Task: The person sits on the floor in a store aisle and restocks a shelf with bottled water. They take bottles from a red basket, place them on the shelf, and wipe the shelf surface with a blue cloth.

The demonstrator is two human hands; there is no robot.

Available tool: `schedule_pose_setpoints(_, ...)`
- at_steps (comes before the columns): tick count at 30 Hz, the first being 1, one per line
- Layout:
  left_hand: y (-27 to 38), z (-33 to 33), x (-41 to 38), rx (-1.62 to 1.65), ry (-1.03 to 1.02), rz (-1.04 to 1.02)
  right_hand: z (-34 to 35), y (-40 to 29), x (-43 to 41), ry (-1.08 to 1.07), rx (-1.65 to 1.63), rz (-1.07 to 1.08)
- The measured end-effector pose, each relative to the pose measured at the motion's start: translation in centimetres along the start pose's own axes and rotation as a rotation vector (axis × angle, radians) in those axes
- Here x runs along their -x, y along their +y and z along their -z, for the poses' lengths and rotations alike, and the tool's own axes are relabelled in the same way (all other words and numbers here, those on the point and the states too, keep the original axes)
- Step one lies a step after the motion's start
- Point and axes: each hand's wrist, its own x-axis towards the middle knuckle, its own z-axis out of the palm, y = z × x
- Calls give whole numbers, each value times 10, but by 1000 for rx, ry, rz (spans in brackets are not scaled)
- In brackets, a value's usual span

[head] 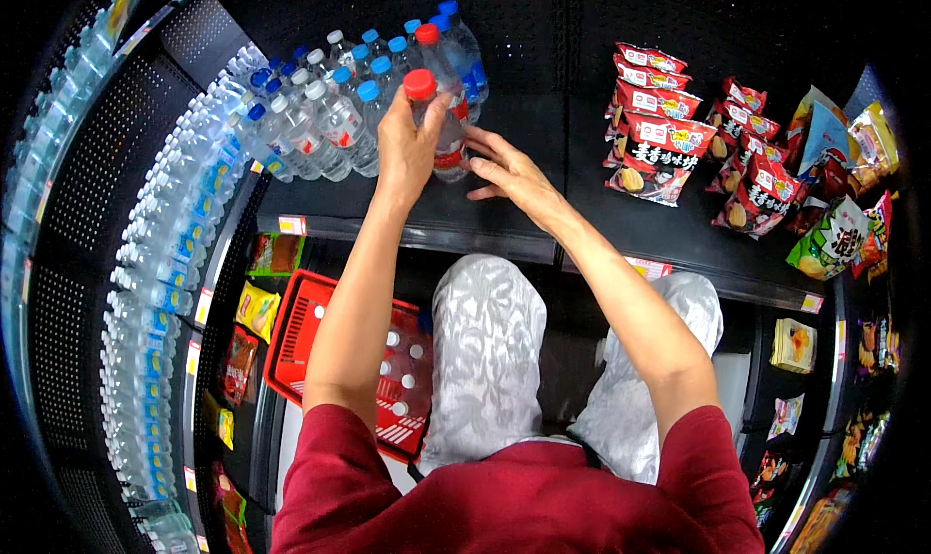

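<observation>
My left hand (406,150) grips a clear plastic bottle (449,157) with a red cap and a red label, holding it just below the cap. The bottle stands upright, or nearly so, on the black shelf (327,216). My right hand (513,176) is at the bottle's lower right side with its fingers spread. Whether its fingertips touch the label I cannot tell. Directly behind is another red-capped bottle (429,45). To the left stand rows of clear bottles with blue caps (371,107) and white caps (336,118).
Red snack bags (662,154) stand in rows on the right of the shelf. A red plastic shopping basket (291,336) holding white-capped bottles (396,379) sits by my left knee (487,328). Long rows of water bottles (153,321) curve along the left shelf.
</observation>
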Motion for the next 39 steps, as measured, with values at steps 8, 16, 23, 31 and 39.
schedule_pose_setpoints(8, 7, 50, 54, 87, 14, 117, -9, -5, 21, -106, 46, -20)
schedule_pose_setpoints(16, 24, 149, 102, 337, 57, 368, -4, -8, 45, -75, 52, -27)
schedule_pose_setpoints(23, 45, 243, 168, 87, 295, 401, -2, -25, 69, -38, 139, -47)
schedule_pose_setpoints(31, -88, 261, 298, -240, 374, 471, 4, -20, 73, -28, 175, -112)
schedule_pose_setpoints(39, -222, 193, 400, 70, 235, 868, 12, -10, 77, -6, 209, -194)
